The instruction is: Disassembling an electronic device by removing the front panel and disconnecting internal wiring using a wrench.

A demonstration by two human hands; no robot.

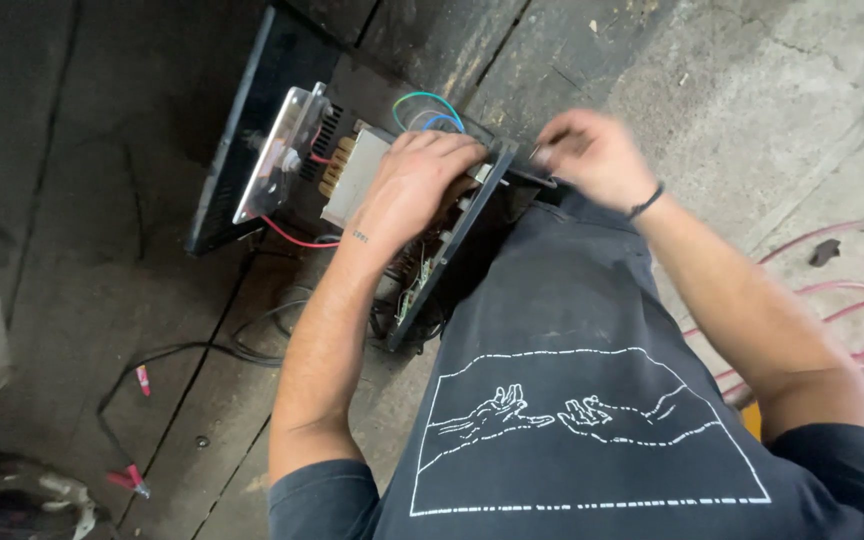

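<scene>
Opened black electronics chassis (252, 150) on floor (102, 330), cover off, innards exposed. Left hand (417, 185) fingers pressed flat over components. Right hand (592, 155) fingers pinch thin tool (537, 178) at chassis edge; disassembly looks partway.

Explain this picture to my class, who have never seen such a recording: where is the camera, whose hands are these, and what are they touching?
The single picture comes from a camera worn on a person's head, looking down at their own arms. The left hand rests on top of an opened black electrical box with its insides showing, steadying it. The right hand pinches a thin dark tool at the box's edge; it is blurred, so its kind is unclear. Red wires and blue and green ones loop from the box. It stands on a grimy floor, with pink cable lying to the right.
</scene>
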